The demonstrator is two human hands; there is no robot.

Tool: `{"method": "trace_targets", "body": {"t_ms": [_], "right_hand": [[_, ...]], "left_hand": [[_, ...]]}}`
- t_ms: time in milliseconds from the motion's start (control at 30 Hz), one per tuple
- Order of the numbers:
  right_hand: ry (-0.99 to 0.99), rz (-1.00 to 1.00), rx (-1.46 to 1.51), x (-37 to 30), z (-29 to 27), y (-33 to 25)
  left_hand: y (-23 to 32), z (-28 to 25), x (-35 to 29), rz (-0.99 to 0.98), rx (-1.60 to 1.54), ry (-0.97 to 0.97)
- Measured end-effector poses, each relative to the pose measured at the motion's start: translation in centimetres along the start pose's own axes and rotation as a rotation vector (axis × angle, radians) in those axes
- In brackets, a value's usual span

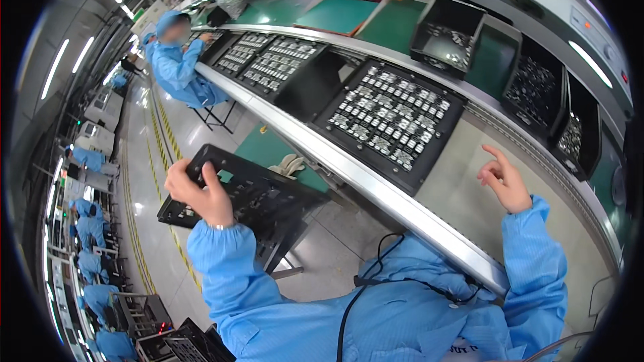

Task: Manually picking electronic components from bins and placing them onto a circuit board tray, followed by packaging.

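Observation:
My left hand [201, 191] grips a dark perforated tray [258, 188] by its edge, thumb on top, out to the left of the conveyor. The tray is tilted and its underside is hidden. My right hand [506, 181] hovers above the grey conveyor belt [463, 164]; its index finger is stretched out, the others loosely bent, and nothing shows in them. Ahead on the line lies a black tray [396, 117] filled with rows of small silvery parts.
More filled trays [278, 64] line the conveyor farther left, where a co-worker in blue [181, 60] sits. Black bins [448, 37] of small parts stand along the far side. Gloves [288, 165] lie on a green surface below the silver rail [376, 181]. A black cable [355, 295] crosses my front.

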State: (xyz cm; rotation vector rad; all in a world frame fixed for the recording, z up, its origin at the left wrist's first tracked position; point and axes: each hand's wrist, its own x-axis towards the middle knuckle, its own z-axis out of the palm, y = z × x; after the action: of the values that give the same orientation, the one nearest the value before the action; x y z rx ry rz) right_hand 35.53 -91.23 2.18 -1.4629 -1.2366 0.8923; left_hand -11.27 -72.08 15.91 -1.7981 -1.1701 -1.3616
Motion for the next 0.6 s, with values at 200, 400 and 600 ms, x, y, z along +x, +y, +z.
{"method": "trace_targets", "body": {"t_ms": [200, 400, 600], "right_hand": [[0.097, -0.333, -0.262, -4.5, 1.5, -7.9], [0.165, -0.520, -0.229, -9.2, 3.7, -14.2], [0.467, -0.215, 0.490, -15.3, 4.6, -13.5]], "left_hand": [[9.2, -0.4, 1.2, -0.216, -0.830, 0.069], [22.5, -0.3, 4.4, 0.001, -1.192, -0.186], [34.2, -1.4, 5.4, 0.323, -1.547, -0.562]]}}
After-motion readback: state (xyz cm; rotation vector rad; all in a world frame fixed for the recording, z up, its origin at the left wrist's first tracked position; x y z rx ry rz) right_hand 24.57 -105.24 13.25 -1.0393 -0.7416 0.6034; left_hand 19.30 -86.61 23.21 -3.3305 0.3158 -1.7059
